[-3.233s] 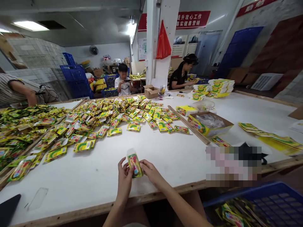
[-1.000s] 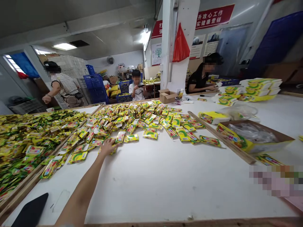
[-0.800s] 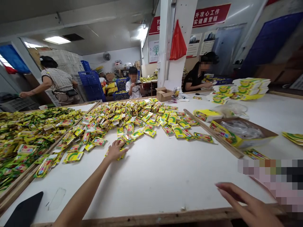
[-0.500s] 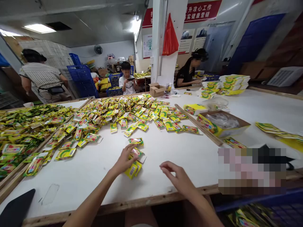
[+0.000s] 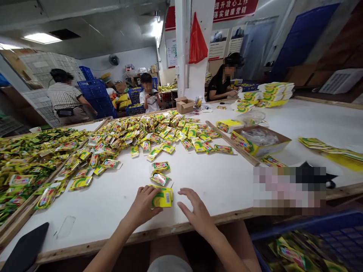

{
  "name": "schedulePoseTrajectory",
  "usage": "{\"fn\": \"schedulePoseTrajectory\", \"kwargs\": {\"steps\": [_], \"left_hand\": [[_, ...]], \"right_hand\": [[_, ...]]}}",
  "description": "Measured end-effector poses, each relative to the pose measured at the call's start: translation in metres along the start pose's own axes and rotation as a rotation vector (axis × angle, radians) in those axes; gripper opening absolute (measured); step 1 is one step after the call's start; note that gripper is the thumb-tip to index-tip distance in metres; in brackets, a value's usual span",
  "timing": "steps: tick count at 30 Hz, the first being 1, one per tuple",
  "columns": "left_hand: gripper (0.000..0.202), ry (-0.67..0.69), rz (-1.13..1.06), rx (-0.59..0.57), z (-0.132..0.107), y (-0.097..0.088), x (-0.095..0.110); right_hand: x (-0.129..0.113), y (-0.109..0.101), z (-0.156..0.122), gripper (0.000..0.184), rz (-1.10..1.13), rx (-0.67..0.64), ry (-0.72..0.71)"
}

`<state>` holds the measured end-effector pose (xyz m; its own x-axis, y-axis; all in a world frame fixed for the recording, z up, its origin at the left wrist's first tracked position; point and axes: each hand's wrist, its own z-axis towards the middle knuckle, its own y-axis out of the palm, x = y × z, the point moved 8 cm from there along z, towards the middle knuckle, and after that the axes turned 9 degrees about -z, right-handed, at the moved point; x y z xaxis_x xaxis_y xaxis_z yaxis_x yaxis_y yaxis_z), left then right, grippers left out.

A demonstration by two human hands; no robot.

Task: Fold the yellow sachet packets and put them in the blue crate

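Note:
My left hand (image 5: 145,204) is closed round the left end of small yellow-green boxes (image 5: 164,197), at least two together, just above the white table top (image 5: 127,223). A barcode shows on their right end. To the right, my right hand (image 5: 195,211) is open, thumb and fingers apart, facing the boxes without touching them. Just beyond the held boxes lie two loose boxes, a nearer one (image 5: 159,178) and a farther one (image 5: 160,166), both with red and pink printing.
A heap of similar boxes (image 5: 136,132) spreads behind, beside wooden strips (image 5: 232,143). An open carton (image 5: 259,141) holds clear plastic. A dark phone-like slab (image 5: 27,245) lies at front left. A blue crate (image 5: 312,234) stands at lower right. Several people are beyond the table.
My left hand has drawn the boxes nearer and turned them level, apart from the two loose ones. My right hand has come left towards them. The view has shifted slightly.

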<state>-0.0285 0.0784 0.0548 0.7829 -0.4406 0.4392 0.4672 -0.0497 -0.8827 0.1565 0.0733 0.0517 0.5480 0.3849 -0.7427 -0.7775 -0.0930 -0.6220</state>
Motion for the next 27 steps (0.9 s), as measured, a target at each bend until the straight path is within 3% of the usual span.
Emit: {"fn": "schedulePoseTrajectory", "kwargs": {"steps": [4,7,10,13,17,19,21,24,25,27], "left_hand": [[0.050,0.005,-0.059,-0.041,0.022,-0.002,0.038],[0.050,-0.023,-0.227,0.023,0.036,-0.010,0.052],[0.063,-0.055,-0.391,0.130,0.042,-0.015,0.054],[0.067,-0.061,-0.555,0.210,0.044,-0.006,0.049],[0.061,-0.136,-0.732,0.107,0.046,0.030,0.043],[0.046,-0.151,-0.727,0.070,0.047,0.036,0.039],[0.034,-0.155,-0.626,0.077,0.049,0.029,0.027],[0.035,-0.241,-0.457,0.109,0.051,0.006,-0.008],[0.035,-0.289,-0.408,0.156,0.050,-0.005,-0.021],[0.038,-0.335,-0.273,0.360,0.046,-0.030,-0.034]], "right_hand": [[-0.025,0.015,0.005,0.060,-0.190,-0.028,-0.196],[-0.016,0.019,0.012,0.042,-0.148,-0.004,-0.153],[0.009,0.007,0.014,0.024,0.024,0.066,-0.002],[0.036,-0.001,0.010,0.024,0.259,0.071,0.143],[0.056,-0.006,0.005,0.035,0.528,0.090,0.198],[0.063,-0.008,0.004,0.043,0.628,0.122,0.218],[0.070,-0.009,0.004,0.048,0.697,0.143,0.242],[0.077,-0.007,0.004,0.052,0.730,0.122,0.282],[0.078,-0.005,0.003,0.051,0.735,0.113,0.290],[0.078,-0.003,0.002,0.052,0.750,0.118,0.288]]}}
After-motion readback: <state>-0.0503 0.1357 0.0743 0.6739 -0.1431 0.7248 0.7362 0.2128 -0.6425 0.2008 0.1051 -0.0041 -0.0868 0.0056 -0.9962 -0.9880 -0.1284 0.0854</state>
